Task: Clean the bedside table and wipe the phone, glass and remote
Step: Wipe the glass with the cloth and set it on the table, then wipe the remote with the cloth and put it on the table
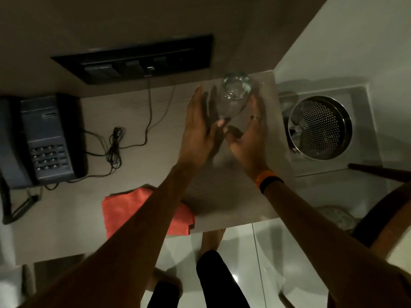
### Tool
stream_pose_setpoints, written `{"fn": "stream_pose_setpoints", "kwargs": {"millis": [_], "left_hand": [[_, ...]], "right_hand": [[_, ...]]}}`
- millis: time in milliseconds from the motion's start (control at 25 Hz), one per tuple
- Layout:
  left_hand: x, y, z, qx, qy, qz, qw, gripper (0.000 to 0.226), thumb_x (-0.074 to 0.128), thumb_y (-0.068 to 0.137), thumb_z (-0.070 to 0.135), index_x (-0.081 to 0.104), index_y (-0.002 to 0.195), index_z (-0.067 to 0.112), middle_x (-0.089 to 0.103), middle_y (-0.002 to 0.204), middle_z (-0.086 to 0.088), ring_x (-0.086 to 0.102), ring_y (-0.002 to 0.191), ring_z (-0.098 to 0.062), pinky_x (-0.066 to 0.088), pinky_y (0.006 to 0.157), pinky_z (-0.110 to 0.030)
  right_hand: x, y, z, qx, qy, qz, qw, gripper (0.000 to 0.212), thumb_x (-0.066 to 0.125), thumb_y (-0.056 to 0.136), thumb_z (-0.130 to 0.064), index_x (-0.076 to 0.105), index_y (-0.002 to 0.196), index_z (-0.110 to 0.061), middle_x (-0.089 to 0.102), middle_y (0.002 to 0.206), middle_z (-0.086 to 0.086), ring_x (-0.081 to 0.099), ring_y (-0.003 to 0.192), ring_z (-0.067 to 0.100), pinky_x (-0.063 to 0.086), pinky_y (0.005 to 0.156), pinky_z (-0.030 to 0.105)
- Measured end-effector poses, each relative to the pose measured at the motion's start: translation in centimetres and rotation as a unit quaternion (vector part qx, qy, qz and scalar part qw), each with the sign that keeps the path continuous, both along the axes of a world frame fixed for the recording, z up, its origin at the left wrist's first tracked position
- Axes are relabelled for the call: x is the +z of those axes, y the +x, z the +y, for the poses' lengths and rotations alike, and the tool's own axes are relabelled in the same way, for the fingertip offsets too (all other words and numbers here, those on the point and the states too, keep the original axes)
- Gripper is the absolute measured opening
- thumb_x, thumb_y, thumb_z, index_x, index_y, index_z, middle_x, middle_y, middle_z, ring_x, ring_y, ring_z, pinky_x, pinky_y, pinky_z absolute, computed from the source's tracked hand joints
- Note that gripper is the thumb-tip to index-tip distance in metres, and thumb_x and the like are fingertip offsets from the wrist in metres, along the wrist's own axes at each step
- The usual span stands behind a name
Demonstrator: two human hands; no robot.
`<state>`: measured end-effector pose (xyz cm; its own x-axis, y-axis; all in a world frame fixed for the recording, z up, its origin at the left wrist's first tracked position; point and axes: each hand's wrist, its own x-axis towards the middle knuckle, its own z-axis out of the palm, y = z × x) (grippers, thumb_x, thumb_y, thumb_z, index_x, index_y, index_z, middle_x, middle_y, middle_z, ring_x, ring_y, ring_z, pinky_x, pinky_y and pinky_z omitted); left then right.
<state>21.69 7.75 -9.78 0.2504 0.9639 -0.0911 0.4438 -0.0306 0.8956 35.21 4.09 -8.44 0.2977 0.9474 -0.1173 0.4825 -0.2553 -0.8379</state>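
Note:
A clear drinking glass [235,94] is at the back right of the pale bedside table [66,230], close to the wall. My left hand [200,127] presses its left side and my right hand [249,134] its right side. The fingers are fairly straight, and both thumbs meet near the glass's lower end. A dark desk phone [44,138] sits at the table's left edge. A folded red cloth [138,210] lies at the front edge, partly under my left forearm. No remote is in view.
A black switch panel [133,61] is on the wall above the table, with thin cables [115,147] trailing over the tabletop beside the phone. A perforated metal bin [320,127] stands on the floor to the right. A dark wooden chair [387,216] is at the right edge.

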Motion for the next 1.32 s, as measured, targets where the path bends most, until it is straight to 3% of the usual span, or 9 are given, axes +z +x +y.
{"fn": "stream_pose_setpoints", "kwargs": {"millis": [120, 240, 520, 640, 880, 1000, 1160, 1240, 1320], "left_hand": [[1.2, -5.3, -5.0, 0.070, 0.098, 0.191, 0.974, 0.069, 0.051, 0.103, 0.038, 0.021, 0.158, 0.009, 0.026, 0.164, -0.017, 0.022, 0.154, -0.031, 0.025, 0.124, -0.054], [3.5, -11.8, -9.2, 0.106, 0.118, 0.309, 0.938, 0.074, 0.038, 0.102, 0.051, 0.019, 0.159, 0.007, 0.021, 0.167, -0.017, 0.012, 0.157, -0.029, 0.010, 0.129, -0.048], [11.9, -31.2, -19.6, 0.341, 0.014, 0.456, 0.822, 0.090, 0.038, 0.099, 0.061, 0.011, 0.160, 0.000, 0.010, 0.170, -0.016, 0.002, 0.158, -0.031, 0.008, 0.129, -0.050], [15.1, -39.1, -27.0, 0.431, -0.016, 0.469, 0.770, 0.086, 0.044, 0.100, 0.053, 0.014, 0.159, -0.002, 0.013, 0.169, -0.018, 0.003, 0.158, -0.034, 0.009, 0.128, -0.053], [19.9, -51.2, -47.6, 0.611, -0.123, 0.475, 0.621, 0.088, 0.038, 0.100, 0.058, 0.009, 0.160, 0.000, 0.009, 0.170, -0.018, -0.001, 0.158, -0.034, 0.009, 0.128, -0.054], [20.5, -54.9, -55.8, 0.682, -0.179, 0.434, 0.561, 0.089, 0.043, 0.096, 0.060, 0.012, 0.161, 0.007, 0.014, 0.168, -0.018, 0.011, 0.156, -0.037, 0.024, 0.123, -0.056], [19.3, -57.8, -60.0, 0.721, -0.243, 0.322, 0.564, 0.081, 0.059, 0.093, 0.051, 0.024, 0.159, 0.021, 0.027, 0.161, -0.012, 0.037, 0.137, -0.036, 0.053, 0.094, -0.053], [18.2, -58.4, -60.2, 0.732, -0.228, 0.282, 0.577, 0.071, 0.060, 0.095, 0.041, 0.029, 0.157, 0.023, 0.041, 0.147, -0.012, 0.048, 0.125, -0.032, 0.054, 0.085, -0.041], [17.9, -58.5, -59.6, 0.756, -0.197, 0.250, 0.572, 0.066, 0.058, 0.097, 0.038, 0.033, 0.156, 0.025, 0.050, 0.134, -0.011, 0.058, 0.112, -0.025, 0.046, 0.082, -0.025]], "right_hand": [[1.2, -3.0, -3.6, 0.061, 0.085, -0.154, 0.982, 0.066, 0.067, 0.094, -0.021, 0.039, 0.151, -0.002, 0.041, 0.156, 0.019, 0.036, 0.148, 0.026, 0.025, 0.124, 0.017], [2.8, -8.7, -4.6, 0.200, 0.091, -0.275, 0.936, 0.070, 0.054, 0.100, -0.046, 0.033, 0.155, -0.010, 0.031, 0.165, 0.015, 0.024, 0.156, 0.032, 0.026, 0.127, 0.052], [10.4, -30.9, -6.3, 0.440, 0.167, -0.320, 0.822, 0.084, 0.036, 0.100, -0.067, 0.017, 0.162, -0.014, 0.013, 0.172, 0.012, 0.009, 0.161, 0.030, 0.020, 0.128, 0.056], [13.8, -42.0, -11.4, 0.543, 0.218, -0.309, 0.750, 0.081, 0.039, 0.101, -0.062, 0.017, 0.163, -0.013, 0.011, 0.172, 0.013, 0.009, 0.161, 0.030, 0.021, 0.128, 0.053], [18.4, -60.9, -28.7, 0.704, 0.280, -0.174, 0.629, 0.079, 0.038, 0.103, -0.059, 0.018, 0.162, -0.012, 0.011, 0.172, 0.013, 0.008, 0.161, 0.030, 0.017, 0.130, 0.051], [18.5, -66.0, -36.6, 0.762, 0.265, -0.152, 0.571, 0.077, 0.034, 0.104, -0.059, 0.015, 0.163, -0.014, 0.008, 0.173, 0.011, 0.006, 0.161, 0.027, 0.016, 0.131, 0.047], [17.1, -70.0, -42.1, 0.810, 0.204, -0.144, 0.530, 0.071, 0.041, 0.106, -0.050, 0.017, 0.163, -0.014, 0.014, 0.172, 0.011, 0.014, 0.160, 0.027, 0.017, 0.131, 0.045], [16.2, -70.8, -42.9, 0.817, 0.202, -0.137, 0.523, 0.067, 0.043, 0.106, -0.045, 0.022, 0.161, -0.013, 0.022, 0.169, 0.012, 0.022, 0.158, 0.028, 0.020, 0.130, 0.044], [15.7, -70.6, -42.8, 0.813, 0.172, -0.097, 0.548, 0.061, 0.042, 0.107, -0.043, 0.030, 0.159, -0.014, 0.031, 0.166, 0.010, 0.030, 0.154, 0.026, 0.030, 0.127, 0.043]]}}
